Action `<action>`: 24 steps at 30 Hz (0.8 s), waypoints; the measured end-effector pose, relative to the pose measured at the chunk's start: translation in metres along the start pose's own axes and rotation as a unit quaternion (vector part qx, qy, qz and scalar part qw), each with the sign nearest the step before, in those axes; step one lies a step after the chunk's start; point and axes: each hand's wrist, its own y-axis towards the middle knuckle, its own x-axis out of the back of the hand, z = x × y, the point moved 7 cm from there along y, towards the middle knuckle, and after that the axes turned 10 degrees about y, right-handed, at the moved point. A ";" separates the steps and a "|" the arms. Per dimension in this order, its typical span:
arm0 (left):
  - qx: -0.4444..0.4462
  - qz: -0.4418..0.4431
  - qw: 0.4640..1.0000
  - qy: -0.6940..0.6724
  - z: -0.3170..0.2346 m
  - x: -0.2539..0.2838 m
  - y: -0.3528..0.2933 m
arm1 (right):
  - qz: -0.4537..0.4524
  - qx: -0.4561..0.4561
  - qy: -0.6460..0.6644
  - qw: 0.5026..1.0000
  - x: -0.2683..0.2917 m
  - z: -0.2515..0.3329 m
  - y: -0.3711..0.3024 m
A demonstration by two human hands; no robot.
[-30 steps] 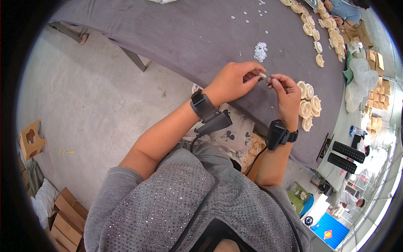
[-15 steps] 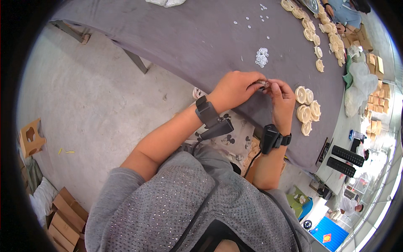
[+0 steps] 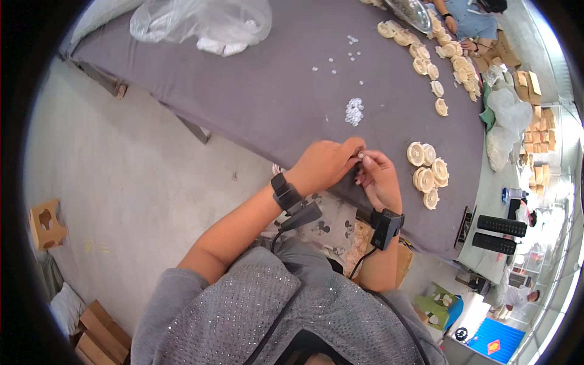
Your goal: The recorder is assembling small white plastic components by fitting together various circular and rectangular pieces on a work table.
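Left hand (image 3: pixel 325 163): pinching small pale piece (image 3: pixel 361 156)
Right hand (image 3: pixel 381 179): pinching it too
Cream discs (image 3: pixel 425 178): near table's (image 3: pixel 274 91) right edge

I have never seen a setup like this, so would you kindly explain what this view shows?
There is no machine here: a person works with a bare left hand and right hand. A wide camera worn on the head looks down, so straight edges bend. Both hands' fingertips appear to pinch a small pale piece, mostly hidden. On the gray-covered table lie a cluster of small white pieces, round cream parts by the right hand, more beyond, and a clear plastic bag at far left.
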 end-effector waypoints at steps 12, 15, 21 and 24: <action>-0.067 0.038 0.994 0.075 -0.031 0.010 0.041 | -0.147 0.149 -0.113 0.971 0.048 0.039 -0.023; -0.067 0.057 0.989 0.120 -0.047 0.001 0.098 | -0.241 0.219 -0.164 0.931 0.079 0.047 -0.032; -0.148 0.116 0.963 0.193 -0.071 -0.102 0.240 | -0.233 0.279 -0.145 0.920 0.085 0.048 -0.042; -0.166 0.145 0.946 0.240 -0.054 -0.170 0.292 | -0.238 0.293 -0.143 0.915 0.080 0.048 -0.043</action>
